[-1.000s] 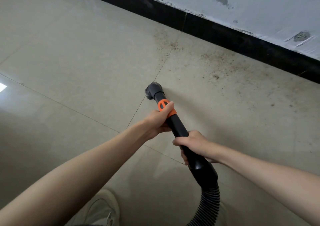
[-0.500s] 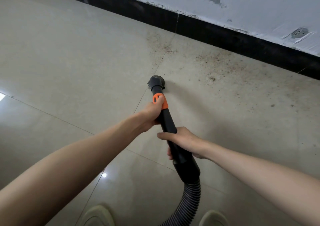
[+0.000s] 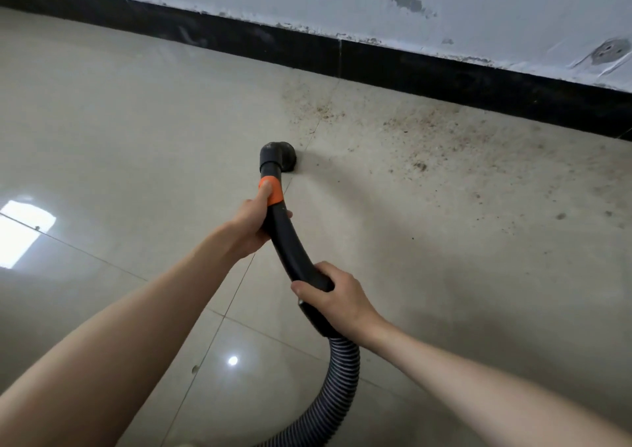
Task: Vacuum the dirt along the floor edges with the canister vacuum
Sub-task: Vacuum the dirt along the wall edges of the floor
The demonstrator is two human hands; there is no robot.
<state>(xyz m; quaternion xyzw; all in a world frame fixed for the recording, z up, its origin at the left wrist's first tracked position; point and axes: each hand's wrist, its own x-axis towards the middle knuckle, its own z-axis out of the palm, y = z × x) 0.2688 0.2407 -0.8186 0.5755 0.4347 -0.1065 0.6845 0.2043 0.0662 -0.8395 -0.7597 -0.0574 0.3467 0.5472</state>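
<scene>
Round black vacuum nozzle [image 3: 278, 157] sits on the beige tile floor [image 3: 119, 132]. Brown dirt patch [image 3: 427, 138] lies right and far of it, near the black skirting [image 3: 444, 70]. Curved black wand [image 3: 287, 241] points far. Left hand [image 3: 251, 222] grips it nearer the nozzle, fingers wrapped; right hand [image 3: 337, 298] clamps the rear end.

Both forearms are bare to the frame edge, with no sleeves, and the hands [image 3: 251, 222] ungloved.

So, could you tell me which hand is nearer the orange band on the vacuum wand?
Left. The left hand grips the wand at the orange band, thumb on it; the right hand holds the wand lower, near the ribbed hose.
</scene>
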